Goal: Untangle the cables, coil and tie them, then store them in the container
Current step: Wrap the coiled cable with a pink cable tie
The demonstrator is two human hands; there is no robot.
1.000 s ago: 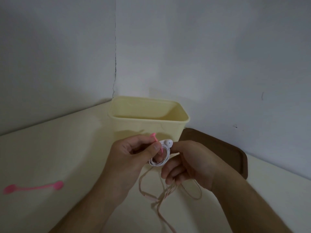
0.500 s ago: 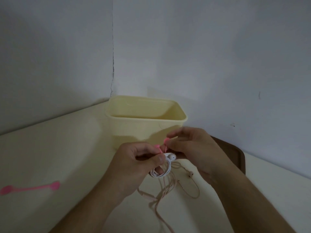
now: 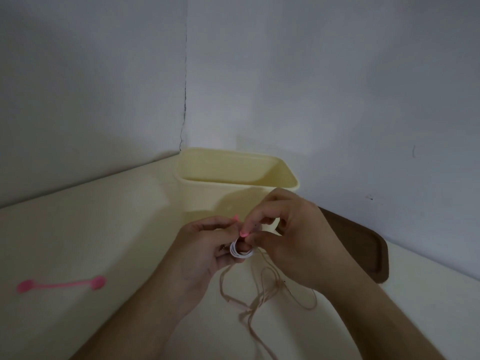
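My left hand (image 3: 205,248) grips a small coil of white earphone cable (image 3: 240,252) just in front of the pale yellow container (image 3: 207,198). My right hand (image 3: 291,235) pinches a pink tie (image 3: 244,232) at the top of the coil; the tie's other end (image 3: 235,217) sticks up between my hands. A loose beige-pink cable (image 3: 262,289) lies tangled on the table below my hands, partly under my right wrist. The inside bottom of the container is hidden.
A second pink tie (image 3: 61,284) lies flat on the cream table at the left. A dark brown tray (image 3: 363,245) sits to the right of the container, against the wall. Walls close off the corner behind.
My right hand moved from beneath the coil up over it and now pinches the pink tie. The white coil has sunk a little lower between my hands.
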